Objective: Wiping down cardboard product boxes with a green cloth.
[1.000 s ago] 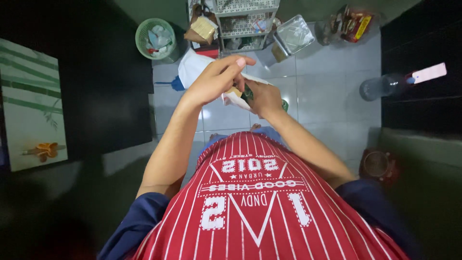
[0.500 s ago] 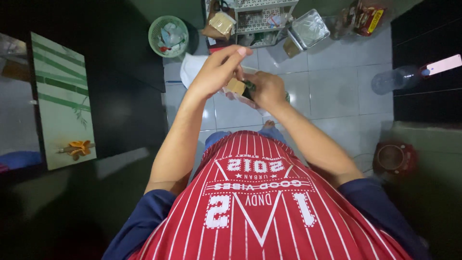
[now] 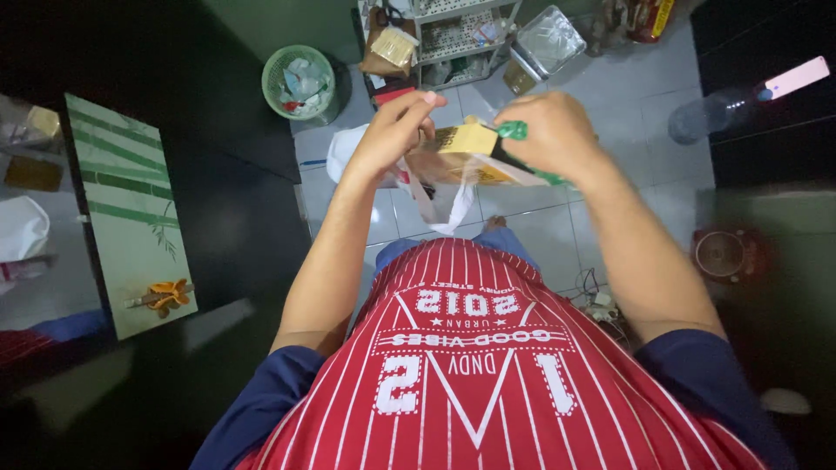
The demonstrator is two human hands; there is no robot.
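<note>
Both grips grasp a small yellow packet (image 3: 470, 144): left hand (image 3: 392, 130) pinching its clear wrapper, right hand (image 3: 553, 130) clenched; steady opposing pulls would suit best.

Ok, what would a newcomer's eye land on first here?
Probably the two hands raised mid-frame: the left hand pinches a yellow packet that the right hand grips with something green. Next, the red striped shirt filling the bottom, then the green waste basket on the tiled floor.

green bin (image 3: 300, 80), wire rack (image 3: 461, 35), orange scissors (image 3: 167, 294)
</note>
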